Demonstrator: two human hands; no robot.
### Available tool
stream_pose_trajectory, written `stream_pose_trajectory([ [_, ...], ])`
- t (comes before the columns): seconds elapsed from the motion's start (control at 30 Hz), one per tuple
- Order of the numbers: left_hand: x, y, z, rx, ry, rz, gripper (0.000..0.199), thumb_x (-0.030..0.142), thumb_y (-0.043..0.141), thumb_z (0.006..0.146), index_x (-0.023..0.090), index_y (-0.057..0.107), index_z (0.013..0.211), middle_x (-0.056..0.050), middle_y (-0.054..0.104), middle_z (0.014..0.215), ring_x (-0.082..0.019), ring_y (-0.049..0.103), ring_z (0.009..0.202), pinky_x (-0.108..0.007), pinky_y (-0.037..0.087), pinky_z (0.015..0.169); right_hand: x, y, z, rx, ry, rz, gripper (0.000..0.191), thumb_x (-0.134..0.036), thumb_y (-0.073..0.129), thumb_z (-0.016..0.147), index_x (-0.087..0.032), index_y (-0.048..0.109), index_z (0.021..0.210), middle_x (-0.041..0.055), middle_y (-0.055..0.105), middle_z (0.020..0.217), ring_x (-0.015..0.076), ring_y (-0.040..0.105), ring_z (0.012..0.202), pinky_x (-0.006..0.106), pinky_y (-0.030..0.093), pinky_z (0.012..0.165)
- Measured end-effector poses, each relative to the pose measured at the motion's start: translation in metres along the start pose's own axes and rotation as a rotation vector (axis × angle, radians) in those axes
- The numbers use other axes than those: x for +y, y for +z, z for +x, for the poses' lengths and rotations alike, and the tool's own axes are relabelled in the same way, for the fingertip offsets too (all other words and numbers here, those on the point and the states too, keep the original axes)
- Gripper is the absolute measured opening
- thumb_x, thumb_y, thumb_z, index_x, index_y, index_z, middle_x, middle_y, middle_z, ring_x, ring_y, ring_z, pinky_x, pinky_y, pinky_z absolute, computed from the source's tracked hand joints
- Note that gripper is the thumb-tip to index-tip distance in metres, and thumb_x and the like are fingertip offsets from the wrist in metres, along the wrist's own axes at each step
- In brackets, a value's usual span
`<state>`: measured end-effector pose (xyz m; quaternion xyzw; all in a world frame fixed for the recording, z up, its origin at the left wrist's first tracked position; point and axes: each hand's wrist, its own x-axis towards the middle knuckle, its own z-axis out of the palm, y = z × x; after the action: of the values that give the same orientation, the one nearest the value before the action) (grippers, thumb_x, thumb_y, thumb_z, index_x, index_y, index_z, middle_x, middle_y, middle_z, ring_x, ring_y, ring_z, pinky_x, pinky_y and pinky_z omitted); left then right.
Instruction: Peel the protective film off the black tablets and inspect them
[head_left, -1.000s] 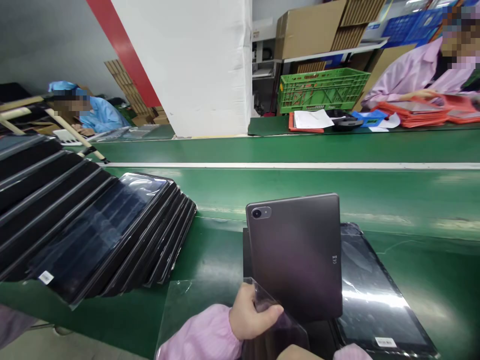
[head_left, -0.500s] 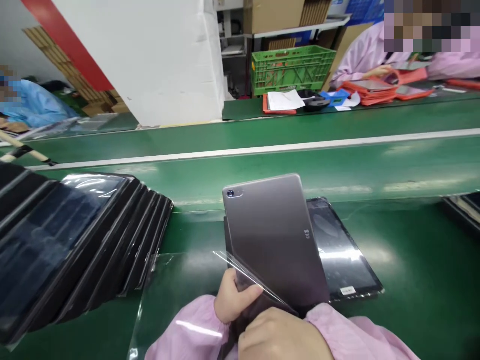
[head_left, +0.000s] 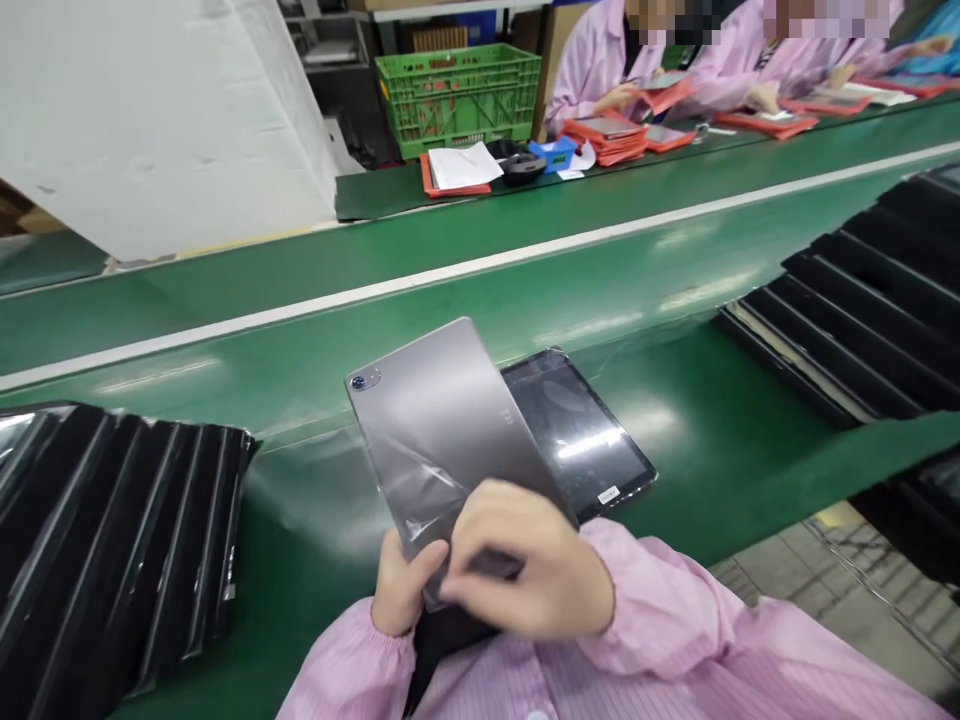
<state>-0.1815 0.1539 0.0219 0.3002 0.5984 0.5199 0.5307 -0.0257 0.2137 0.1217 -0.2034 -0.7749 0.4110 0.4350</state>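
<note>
A grey tablet (head_left: 442, 410), back up with its camera at the top left corner, is tilted in front of me. My left hand (head_left: 405, 580) grips its lower left edge, thumb on top. Clear plastic film (head_left: 431, 485) lies wrinkled over the tablet's lower part. My right hand (head_left: 532, 570) is over the tablet's lower end, thumb and finger pinched at the film; the fingertips are somewhat blurred. Partly behind the held tablet, a second tablet (head_left: 592, 440) lies screen up on the green surface, a small white label near its bottom edge.
Overlapping rows of black tablets lie on the left (head_left: 112, 540) and right (head_left: 885, 290). Across the green belt (head_left: 420, 245) stand a green crate (head_left: 457, 100), papers (head_left: 461, 165) and red-orange cases (head_left: 607, 140). Co-workers in pink sleeves (head_left: 592, 60) sit beyond.
The view has swung right. The film that spread out left of the tablet now lies over its lower part. My right hand has risen from the bottom onto the tablet's lower end.
</note>
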Motion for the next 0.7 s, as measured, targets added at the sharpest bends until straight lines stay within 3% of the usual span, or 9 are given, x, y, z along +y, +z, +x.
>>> stream_pose_trajectory([
  [0.07,0.002,0.004,-0.004,0.03,-0.005,-0.067,0.045,0.051,0.082,0.059,0.015,0.07,0.082,-0.007,0.076,0.079,-0.023,0.069,0.076,-0.034,0.057,0.074,0.001,-0.022,0.006,0.229,0.123,-0.098,0.015,-0.017,0.066,0.087,-0.021,0.06,0.074,-0.0006,0.066,0.073,0.0132,0.061,0.07,0.028,0.05,0.071],
  [0.13,0.004,0.008,-0.008,0.089,-0.016,-0.101,0.044,0.047,0.083,0.06,0.014,0.069,0.087,-0.008,0.076,0.084,-0.023,0.069,0.079,-0.034,0.056,0.077,0.011,-0.039,0.007,0.439,0.229,-0.201,0.005,-0.017,0.065,0.085,-0.022,0.062,0.086,0.003,0.067,0.088,0.016,0.063,0.083,0.031,0.052,0.079],
  [0.2,0.004,0.01,-0.011,0.114,-0.017,-0.095,0.044,0.045,0.083,0.06,0.014,0.069,0.088,-0.009,0.076,0.087,-0.024,0.07,0.084,-0.035,0.056,0.082,0.026,-0.049,0.003,0.544,0.357,-0.202,0.029,-0.022,0.066,0.084,-0.022,0.059,0.113,0.0086,0.065,0.112,0.0193,0.063,0.101,0.035,0.054,0.085],
  [0.3,0.001,0.006,-0.006,0.067,-0.036,-0.085,0.046,0.045,0.084,0.059,0.013,0.069,0.089,-0.01,0.077,0.09,-0.026,0.071,0.087,-0.037,0.055,0.084,0.045,-0.053,-0.004,0.354,0.58,0.088,0.057,-0.03,0.067,0.081,-0.021,0.047,0.134,0.0132,0.062,0.13,0.0221,0.064,0.11,0.038,0.056,0.089],
  [0.37,-0.001,0.002,0.002,-0.018,-0.083,-0.077,0.05,0.047,0.085,0.059,0.012,0.07,0.091,-0.012,0.077,0.09,-0.027,0.071,0.086,-0.039,0.056,0.082,0.049,-0.055,-0.005,0.183,0.673,0.288,0.052,-0.028,0.065,0.081,-0.019,0.052,0.131,0.0116,0.068,0.122,0.0211,0.069,0.102,0.037,0.058,0.088],
  [0.43,-0.002,0.001,0.01,-0.16,-0.123,-0.061,0.057,0.05,0.086,0.059,0.011,0.071,0.098,-0.014,0.077,0.096,-0.03,0.072,0.092,-0.041,0.056,0.087,0.044,-0.06,-0.002,0.115,0.703,0.369,0.047,-0.024,0.062,0.081,-0.018,0.056,0.127,0.0088,0.072,0.112,0.0195,0.071,0.093,0.035,0.06,0.083],
  [0.53,0.0,0.005,0.018,-0.349,-0.145,-0.033,0.076,0.054,0.083,0.065,0.014,0.063,0.127,-0.016,0.073,0.116,-0.031,0.069,0.107,-0.043,0.053,0.095,0.028,-0.07,0.005,0.089,0.652,0.254,0.044,-0.02,0.058,0.083,-0.018,0.059,0.126,0.005,0.075,0.101,0.0179,0.073,0.081,0.032,0.061,0.074],
  [0.63,0.005,0.01,0.017,-0.327,-0.086,-0.069,0.089,0.056,0.078,0.073,0.024,0.044,0.148,-0.016,0.063,0.136,-0.029,0.064,0.12,-0.044,0.051,0.099,0.007,-0.069,0.012,0.023,0.536,-0.088,0.047,-0.016,0.055,0.084,-0.021,0.06,0.13,0.0022,0.077,0.09,0.0182,0.073,0.074,0.031,0.059,0.072],
  [0.7,0.008,0.007,0.011,-0.288,-0.011,-0.148,0.08,0.058,0.072,0.078,0.026,0.046,0.147,-0.015,0.057,0.144,-0.03,0.058,0.128,-0.044,0.049,0.103,-0.007,-0.06,0.012,-0.071,0.448,-0.318,0.05,-0.017,0.056,0.085,-0.021,0.059,0.135,0.0031,0.078,0.088,0.0202,0.074,0.073,0.033,0.059,0.073],
])
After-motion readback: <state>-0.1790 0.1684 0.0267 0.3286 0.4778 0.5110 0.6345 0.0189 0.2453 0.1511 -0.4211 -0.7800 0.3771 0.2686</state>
